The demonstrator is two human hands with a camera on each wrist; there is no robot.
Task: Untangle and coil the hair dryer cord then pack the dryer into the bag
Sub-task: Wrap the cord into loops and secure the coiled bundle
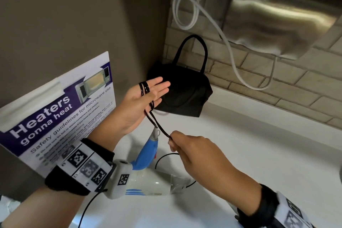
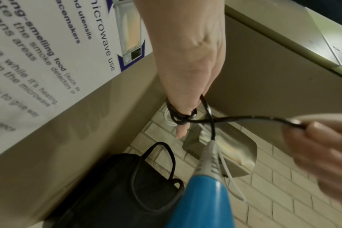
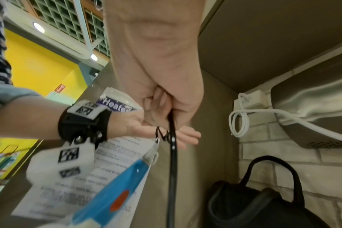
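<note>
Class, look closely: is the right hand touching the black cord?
Touching. In the head view the right hand pinches the black cord between its fingertips.

Inventory:
- Hair dryer [image 1: 148, 181], white and blue: one, with one black cord [image 1: 157, 126].
- Black bag [image 1: 183, 89]: one, two carrying handles.
- Microwave safety poster [image 1: 61, 109]: one.
- Wall-mounted steel hand dryer [image 1: 277, 15]: one, with one white cable [image 1: 185, 11].
- Hands: two, left hand [image 1: 142, 102] and right hand [image 1: 192, 150].
- Wrist bands: two.

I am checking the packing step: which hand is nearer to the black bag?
Left. The left hand is raised just in front of the bag; the right hand is lower, nearer the person, pinching the cord.
</note>
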